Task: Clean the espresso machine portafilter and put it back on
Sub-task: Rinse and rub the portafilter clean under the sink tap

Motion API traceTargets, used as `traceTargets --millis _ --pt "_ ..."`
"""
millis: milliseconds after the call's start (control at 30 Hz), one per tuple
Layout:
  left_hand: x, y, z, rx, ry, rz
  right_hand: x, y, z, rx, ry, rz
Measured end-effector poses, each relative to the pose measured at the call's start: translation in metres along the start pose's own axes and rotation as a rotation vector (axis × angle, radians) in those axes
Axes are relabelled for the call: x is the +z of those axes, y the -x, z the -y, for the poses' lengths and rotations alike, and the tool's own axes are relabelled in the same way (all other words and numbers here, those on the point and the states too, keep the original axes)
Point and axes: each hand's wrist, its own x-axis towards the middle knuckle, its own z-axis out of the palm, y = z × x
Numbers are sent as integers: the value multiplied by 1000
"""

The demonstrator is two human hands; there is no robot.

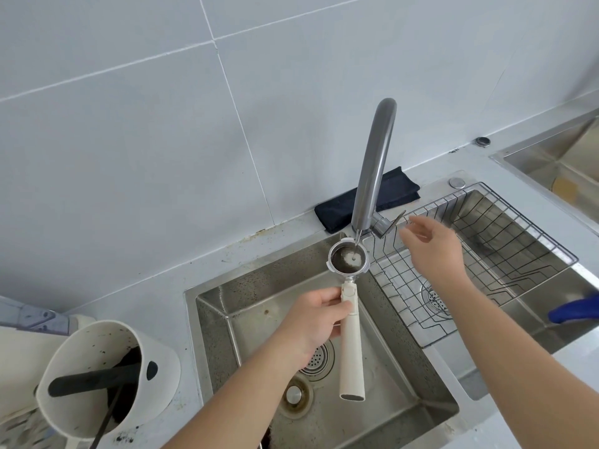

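- A steel sink (421, 413) sat in the pale counter, and a wire rack (505, 254) lay across its right part, above a round drain strainer (434, 298).
- A second strainer (319, 358) and a round plug (294, 394) lay on the sink floor under the left forearm.
- A tall grey faucet (376, 163) arched over the sink, and a thin stream of water ran from its spout.
- A folded dark cloth (334, 210) lay against the tiled wall behind the faucet.
- A white knock box (155, 377) with a black bar across it and dark coffee grounds inside stood on the counter, left of the sink.
- A blue object (573, 311) showed at the right edge; what it was could not be told.
- The portafilter (350, 306) was held over the sink, its basket directly under the spout with water landing in it.
- Its long axis ran near to far: the white handle pointed toward the person, the metal basket pointed toward the wall, open side up.
- The left hand (311, 322) gripped the upper part of the handle, fingers curled around it from the left.
- The right hand (434, 251) was held loosely open and empty, just right of the faucet lever (390, 223), over the rack; whether the fingertips touched the lever could not be told.
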Motion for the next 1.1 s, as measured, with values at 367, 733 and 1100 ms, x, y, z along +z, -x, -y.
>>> traceTargets --millis 367,733,1100 --pt "6 -8 -14 31 49 42 15 132 -16 267 -287 448" --pt "23 -5 -27 -51 157 49 1 143 3 298 -391 461" --pt "25 9 -17 -68 83 -53 -21 146 -4 434 -671 606"
